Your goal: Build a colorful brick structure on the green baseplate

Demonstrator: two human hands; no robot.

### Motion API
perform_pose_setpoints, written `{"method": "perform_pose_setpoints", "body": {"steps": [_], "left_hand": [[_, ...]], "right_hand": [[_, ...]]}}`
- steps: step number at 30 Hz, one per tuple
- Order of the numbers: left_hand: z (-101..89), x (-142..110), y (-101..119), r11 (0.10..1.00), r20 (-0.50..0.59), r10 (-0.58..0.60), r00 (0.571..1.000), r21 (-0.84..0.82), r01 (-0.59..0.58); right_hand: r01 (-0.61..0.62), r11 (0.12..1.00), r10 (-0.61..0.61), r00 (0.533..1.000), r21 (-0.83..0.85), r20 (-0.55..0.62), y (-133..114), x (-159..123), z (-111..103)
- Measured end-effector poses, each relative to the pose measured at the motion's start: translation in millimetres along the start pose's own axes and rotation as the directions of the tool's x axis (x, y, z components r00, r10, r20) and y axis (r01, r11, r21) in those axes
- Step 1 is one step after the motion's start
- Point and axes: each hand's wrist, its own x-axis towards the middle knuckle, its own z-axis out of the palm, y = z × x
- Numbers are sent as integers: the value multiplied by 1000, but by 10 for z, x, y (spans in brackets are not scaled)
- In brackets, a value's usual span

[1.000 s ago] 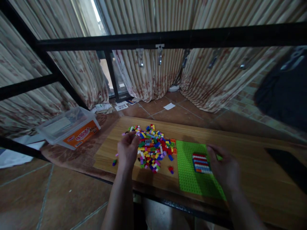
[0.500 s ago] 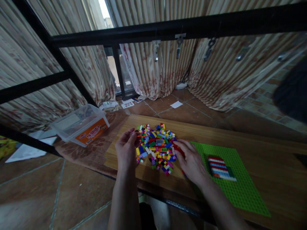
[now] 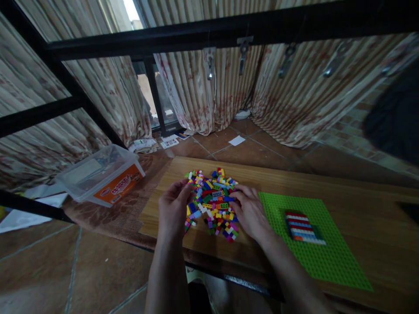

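Note:
A heap of colourful toy building bricks (image 3: 216, 205) lies on the wooden board. At its left edge is my left hand (image 3: 175, 198), fingers curled and thumb pressed to them; whatever they hold is hidden. My right hand (image 3: 249, 209) reaches in at the right edge of the heap, its thumb and forefinger closed about a small blue brick (image 3: 231, 199). To the right lies a green baseplate (image 3: 337, 257). On it sits a striped block of bricks (image 3: 303, 226) in red, white, light blue and orange rows.
A clear plastic box (image 3: 101, 172) with an orange label stands on a brown cloth (image 3: 98, 213) left of the wooden board (image 3: 369, 213). A black metal bar (image 3: 196, 41) crosses above, with metal clips hanging from it. Curtains (image 3: 209, 96) and papers on the tiled floor are behind.
My right hand has shifted slightly left, and its fingers have come down to the blue brick in the heap. My left hand has stayed by the heap's left edge. The view has tilted slightly.

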Motion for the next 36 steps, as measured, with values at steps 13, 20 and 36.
{"method": "perform_pose_setpoints", "body": {"steps": [13,20,36], "left_hand": [[420,-79,-340,966,261,55,964,230,-118],[932,-448,-608,909,505,61,861,328,-257],[1478,-754,-1004,817,607,-1,795,459,-349]], "right_hand": [[-304,689,491,864,658,-115,464,-190,-761],[-267,491,696,692,830,-189,1001,-405,-1241],[-336,915,365,925,222,-103,816,-632,-1144]]}}
